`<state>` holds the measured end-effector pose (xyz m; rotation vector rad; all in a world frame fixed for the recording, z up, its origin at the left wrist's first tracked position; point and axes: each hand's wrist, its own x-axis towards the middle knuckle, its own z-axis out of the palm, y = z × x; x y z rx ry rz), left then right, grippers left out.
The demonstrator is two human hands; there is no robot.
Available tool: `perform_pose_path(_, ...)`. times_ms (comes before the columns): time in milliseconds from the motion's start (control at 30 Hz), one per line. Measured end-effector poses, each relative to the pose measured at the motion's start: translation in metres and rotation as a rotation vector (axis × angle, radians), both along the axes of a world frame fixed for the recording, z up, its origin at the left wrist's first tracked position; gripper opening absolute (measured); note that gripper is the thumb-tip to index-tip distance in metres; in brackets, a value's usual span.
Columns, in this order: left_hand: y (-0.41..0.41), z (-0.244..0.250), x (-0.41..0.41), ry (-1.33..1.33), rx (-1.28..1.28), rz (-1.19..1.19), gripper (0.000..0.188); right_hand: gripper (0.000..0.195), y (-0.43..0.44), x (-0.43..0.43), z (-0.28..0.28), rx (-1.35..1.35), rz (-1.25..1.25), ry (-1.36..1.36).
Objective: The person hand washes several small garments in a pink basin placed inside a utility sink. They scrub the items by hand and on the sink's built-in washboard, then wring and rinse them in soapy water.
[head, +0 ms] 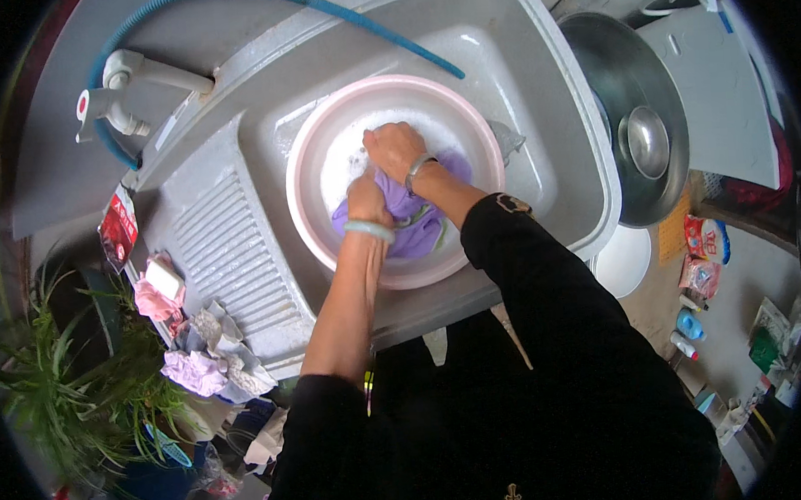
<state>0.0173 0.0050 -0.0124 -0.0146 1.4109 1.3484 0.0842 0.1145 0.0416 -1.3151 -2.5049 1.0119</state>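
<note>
A purple cloth (417, 239) with green trim lies bunched in a pink-rimmed plastic basin (402, 281) of white, sudsy water. My left hand (368, 199), below a pale green bangle, is closed on the cloth at the basin's middle. Just beyond it, my right hand (395, 147) is curled into a fist over another part of the cloth, a metal bracelet at its wrist. The two hands are close together, and their fingertips are mostly hidden. The basin stands inside a grey sink (537, 141).
Left of the basin is a ribbed washboard (231, 252), with white soap (164, 279) and crumpled cloths (209, 362) on its outer edge. A blue hose (389, 34) hangs into the sink near a white tap (117, 95). To the right stands a large metal bowl (643, 81).
</note>
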Motion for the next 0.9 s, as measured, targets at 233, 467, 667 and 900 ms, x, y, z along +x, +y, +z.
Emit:
perform_pose_path(233,-0.007,0.015,0.001,-0.388,0.253,0.174,0.033,0.037,-0.053,0.004,-0.028,0.309,0.151,-0.02)
perform_pose_path(467,0.027,0.081,-0.011,0.112,-0.11,0.035,0.034,0.037,-0.013,0.046,0.029,-0.669,-0.182,0.404)
perform_pose_path(667,0.025,0.079,-0.019,0.597,0.015,-0.007,0.034,0.02,-0.01,0.057,0.036,-1.034,0.067,0.443)
perform_pose_path(900,-0.003,0.099,-0.007,0.597,0.046,-0.337,0.023,0.011,-0.022,0.063,0.017,-1.307,-0.045,0.695)
